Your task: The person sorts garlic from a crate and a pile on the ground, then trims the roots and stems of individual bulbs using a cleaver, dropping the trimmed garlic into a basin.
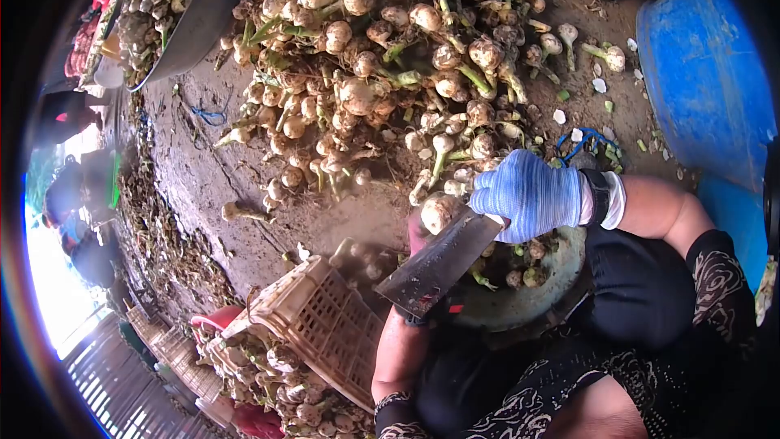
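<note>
My right hand (528,199), in a blue striped knit glove, is closed around the handle of a cleaver (443,267). Its broad dark blade slants down to the left. Just above the blade is a round, soil-stained garlic bulb (439,212) with its stalk near the gloved fingers. My left hand (417,236) shows only a strip of dark reddish glove beside this bulb; the blade covers most of it, but it appears to grip the bulb. Below both hands a round basin (561,280) holds several bulbs and green stalk pieces.
A large heap of stalked garlic bulbs (357,97) covers the ground ahead. Blue tubs (707,57) stand at right. A tan plastic crate (325,317) lies tilted at left, near more bulbs (313,402). A metal bowl (191,36) of bulbs sits upper left. Blurred people (77,203) are further left.
</note>
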`<control>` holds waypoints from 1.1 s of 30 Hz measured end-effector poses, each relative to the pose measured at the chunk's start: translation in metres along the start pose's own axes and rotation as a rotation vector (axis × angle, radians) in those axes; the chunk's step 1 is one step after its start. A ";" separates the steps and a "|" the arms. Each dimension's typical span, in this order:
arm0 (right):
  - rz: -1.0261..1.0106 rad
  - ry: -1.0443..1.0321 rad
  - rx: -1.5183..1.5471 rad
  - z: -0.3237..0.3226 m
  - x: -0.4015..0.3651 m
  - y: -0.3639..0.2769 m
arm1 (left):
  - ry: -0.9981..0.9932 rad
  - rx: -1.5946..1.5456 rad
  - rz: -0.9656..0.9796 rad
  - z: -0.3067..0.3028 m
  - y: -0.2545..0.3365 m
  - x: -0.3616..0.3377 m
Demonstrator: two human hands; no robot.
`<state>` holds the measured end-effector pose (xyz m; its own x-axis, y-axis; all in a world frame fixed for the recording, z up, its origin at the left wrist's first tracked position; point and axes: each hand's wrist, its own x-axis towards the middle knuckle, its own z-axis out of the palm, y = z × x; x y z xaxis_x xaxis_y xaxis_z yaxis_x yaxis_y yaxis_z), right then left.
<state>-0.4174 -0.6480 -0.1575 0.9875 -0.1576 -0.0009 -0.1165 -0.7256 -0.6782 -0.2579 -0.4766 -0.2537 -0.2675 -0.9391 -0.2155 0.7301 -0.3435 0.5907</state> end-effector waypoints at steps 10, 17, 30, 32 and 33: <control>0.047 0.036 0.040 0.033 -0.005 0.025 | 0.179 0.458 0.035 0.007 -0.022 -0.015; 0.564 -0.085 -0.183 0.017 -0.029 0.074 | 0.540 0.809 0.026 0.044 0.023 -0.014; 0.567 0.217 1.089 0.029 -0.016 0.028 | 0.337 0.370 0.045 0.068 0.018 0.024; 0.642 0.409 1.330 0.027 -0.014 0.030 | 0.495 0.298 0.190 0.082 0.031 0.023; 0.640 0.412 1.329 0.023 -0.013 0.024 | 0.493 0.300 0.191 0.083 0.028 0.023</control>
<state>-0.4306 -0.6480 -0.1907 0.6870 -0.5322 -0.4947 -0.1001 0.6050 -0.7899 -0.2959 -0.5081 -0.1771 0.2253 -0.8986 -0.3766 0.5085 -0.2213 0.8321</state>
